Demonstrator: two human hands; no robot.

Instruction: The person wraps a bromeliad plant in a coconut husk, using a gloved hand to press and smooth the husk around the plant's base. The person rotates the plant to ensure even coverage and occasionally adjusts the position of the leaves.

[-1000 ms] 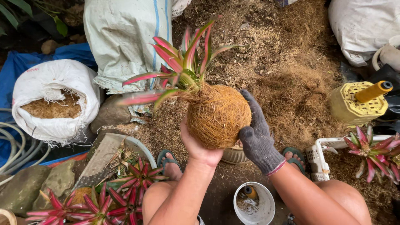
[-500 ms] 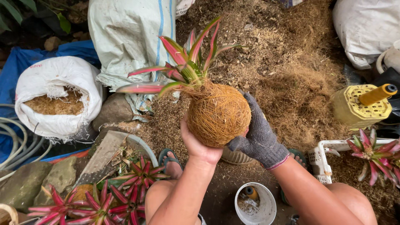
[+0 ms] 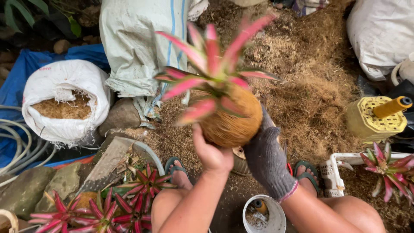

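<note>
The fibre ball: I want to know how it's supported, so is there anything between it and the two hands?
In the head view nothing lies between: the bare left hand and the grey-gloved right hand press directly on the fibre ball of the pink-leaved plant.

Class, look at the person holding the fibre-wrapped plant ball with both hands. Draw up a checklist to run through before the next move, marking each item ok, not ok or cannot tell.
1. Left hand cups the fibre ball from below: ok.
2. Gloved right hand supports the ball's side: ok.
3. Pink-leaved plant seated in the ball: ok.
4. Wrapping fully tied: cannot tell, far side hidden.
5. Spool of cord within sight at right: ok.
6. White bucket between the knees, contents usable: cannot tell.
</note>
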